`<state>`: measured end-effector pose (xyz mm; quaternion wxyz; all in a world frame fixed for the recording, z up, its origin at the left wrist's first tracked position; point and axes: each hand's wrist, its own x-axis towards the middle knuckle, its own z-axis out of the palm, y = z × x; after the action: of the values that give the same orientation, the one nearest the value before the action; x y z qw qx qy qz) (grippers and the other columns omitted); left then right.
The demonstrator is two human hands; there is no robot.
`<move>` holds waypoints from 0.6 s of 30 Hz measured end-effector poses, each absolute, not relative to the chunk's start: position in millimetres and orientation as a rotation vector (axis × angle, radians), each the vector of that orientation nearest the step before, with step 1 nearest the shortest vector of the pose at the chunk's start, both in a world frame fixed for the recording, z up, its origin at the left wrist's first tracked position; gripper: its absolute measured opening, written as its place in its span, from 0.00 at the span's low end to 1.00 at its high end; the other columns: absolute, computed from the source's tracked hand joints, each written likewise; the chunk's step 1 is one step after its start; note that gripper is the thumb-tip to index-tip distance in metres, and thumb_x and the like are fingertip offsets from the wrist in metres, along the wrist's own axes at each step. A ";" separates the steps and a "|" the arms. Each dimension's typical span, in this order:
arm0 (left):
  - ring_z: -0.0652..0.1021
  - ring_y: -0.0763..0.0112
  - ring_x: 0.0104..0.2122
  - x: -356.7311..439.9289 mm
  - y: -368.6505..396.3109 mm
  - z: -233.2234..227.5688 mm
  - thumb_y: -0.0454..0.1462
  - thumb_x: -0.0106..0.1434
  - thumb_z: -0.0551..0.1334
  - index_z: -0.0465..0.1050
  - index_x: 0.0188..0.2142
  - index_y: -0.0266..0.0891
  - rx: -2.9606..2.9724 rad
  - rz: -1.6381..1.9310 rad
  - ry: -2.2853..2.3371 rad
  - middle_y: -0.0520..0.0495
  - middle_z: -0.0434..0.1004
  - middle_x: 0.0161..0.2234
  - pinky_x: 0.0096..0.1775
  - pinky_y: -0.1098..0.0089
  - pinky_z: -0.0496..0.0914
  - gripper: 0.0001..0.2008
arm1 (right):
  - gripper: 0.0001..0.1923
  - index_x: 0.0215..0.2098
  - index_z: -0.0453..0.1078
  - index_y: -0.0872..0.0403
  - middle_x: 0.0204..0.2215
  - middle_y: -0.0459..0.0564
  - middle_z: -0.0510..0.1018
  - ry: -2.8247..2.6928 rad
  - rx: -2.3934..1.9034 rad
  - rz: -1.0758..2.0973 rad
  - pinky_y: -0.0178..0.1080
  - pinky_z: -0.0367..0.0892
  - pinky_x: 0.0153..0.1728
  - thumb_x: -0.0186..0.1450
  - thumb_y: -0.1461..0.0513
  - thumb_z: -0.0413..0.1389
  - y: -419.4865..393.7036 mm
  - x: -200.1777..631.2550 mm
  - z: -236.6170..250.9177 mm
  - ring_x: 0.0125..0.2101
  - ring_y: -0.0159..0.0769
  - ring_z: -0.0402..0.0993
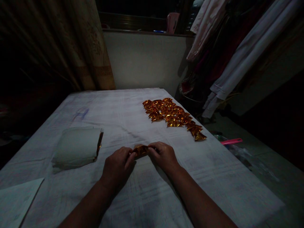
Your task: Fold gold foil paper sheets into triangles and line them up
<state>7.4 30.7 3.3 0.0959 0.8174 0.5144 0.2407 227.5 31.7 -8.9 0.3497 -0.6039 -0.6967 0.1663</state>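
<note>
Between my two hands is a small piece of shiny gold foil paper (141,150), curved up in the middle. My left hand (118,163) pinches its left end between thumb and fingers. At the opposite end, my right hand (163,155) pinches the foil the same way. Beyond my right hand lies a cluster of folded gold foil pieces (169,110), several of them set in slanting rows. To the left of my left hand sits a stack of pale sheets (77,145) with a gold edge showing on its right side.
A whitish checked cloth (123,117) covers the table. One white sheet (21,199) lies at the near left corner. Clothes (228,66) hang at the right, above a pink handle (231,141) on the floor side. A curtain (95,47) and a pink cup (172,22) are at the back.
</note>
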 end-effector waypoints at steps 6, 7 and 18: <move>0.77 0.65 0.31 6.9 32.4 2.3 0.45 0.69 0.56 0.72 0.36 0.42 2.401 0.670 1.535 0.49 0.78 0.32 0.34 0.68 0.65 0.12 | 0.11 0.37 0.81 0.48 0.36 0.49 0.86 -1.653 -1.605 0.318 0.39 0.73 0.42 0.64 0.62 0.55 38.1 247.0 -9.4 0.38 0.40 0.82; 0.76 0.66 0.31 6.8 32.3 2.5 0.45 0.69 0.56 0.72 0.35 0.42 2.401 0.672 1.538 0.49 0.78 0.32 0.34 0.68 0.65 0.12 | 0.12 0.38 0.81 0.48 0.37 0.49 0.86 -1.611 -1.617 0.296 0.40 0.73 0.43 0.64 0.61 0.55 39.7 252.9 -9.6 0.39 0.41 0.82; 0.77 0.64 0.33 4.6 33.5 0.3 0.43 0.71 0.50 0.73 0.34 0.42 2.420 0.731 1.545 0.47 0.79 0.32 0.36 0.66 0.67 0.15 | 0.13 0.36 0.80 0.51 0.37 0.53 0.82 -1.206 -2.027 -0.161 0.41 0.63 0.33 0.63 0.56 0.54 47.8 326.7 2.3 0.34 0.43 0.74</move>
<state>4.6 33.5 0.3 0.0892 0.8136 0.5193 0.2458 326.7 47.8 2.3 0.3789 -0.7934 -0.4722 -0.0631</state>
